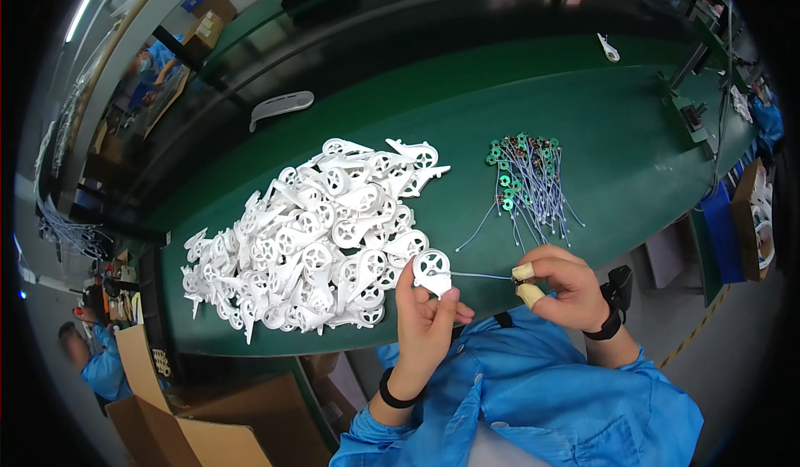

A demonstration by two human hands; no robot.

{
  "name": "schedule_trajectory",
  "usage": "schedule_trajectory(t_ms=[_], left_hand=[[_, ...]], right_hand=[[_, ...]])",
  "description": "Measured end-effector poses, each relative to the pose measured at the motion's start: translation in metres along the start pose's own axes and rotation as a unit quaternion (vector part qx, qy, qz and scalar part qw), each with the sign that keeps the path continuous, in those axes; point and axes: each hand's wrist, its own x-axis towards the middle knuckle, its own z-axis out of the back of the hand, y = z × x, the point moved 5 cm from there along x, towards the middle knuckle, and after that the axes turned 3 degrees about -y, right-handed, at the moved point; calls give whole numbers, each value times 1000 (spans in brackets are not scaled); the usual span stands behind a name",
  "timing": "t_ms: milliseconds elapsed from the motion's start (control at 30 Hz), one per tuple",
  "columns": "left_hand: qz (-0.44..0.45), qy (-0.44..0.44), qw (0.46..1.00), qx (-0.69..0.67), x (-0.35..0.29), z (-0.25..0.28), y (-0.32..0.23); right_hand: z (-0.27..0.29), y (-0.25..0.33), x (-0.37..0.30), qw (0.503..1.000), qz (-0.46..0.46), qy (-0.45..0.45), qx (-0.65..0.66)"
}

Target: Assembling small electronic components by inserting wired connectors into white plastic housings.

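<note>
My left hand (425,325) holds a white plastic part with a round spoked end (432,270) upright near the table's front edge. My right hand (562,288), with yellowish finger cots on thumb and forefinger, pinches the end of a thin pale-blue wire (482,276) that runs leftward to the white part. Just left of my hands lies a large heap of the same white plastic parts (317,234). Beyond my right hand sits a bundle of blue wires with small green round boards (527,179) at their ends.
The green table (600,125) curves away, with a long white plastic piece (282,105) at the back left and a small white part (608,48) far back. Cardboard boxes (200,425) stand at the lower left. Another person in blue (98,363) sits at the far left.
</note>
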Motion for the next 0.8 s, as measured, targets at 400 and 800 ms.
schedule_trajectory(t_ms=[400, 800], left_hand=[[-136, 43, 984, 111, -12, -5, 3], [-37, 96, 991, 84, -17, -8, 5]], right_hand=[[-37, -26, 7, 990, -65, 27, 125], [-56, 4, 17, 965, 162, 95, -182]])
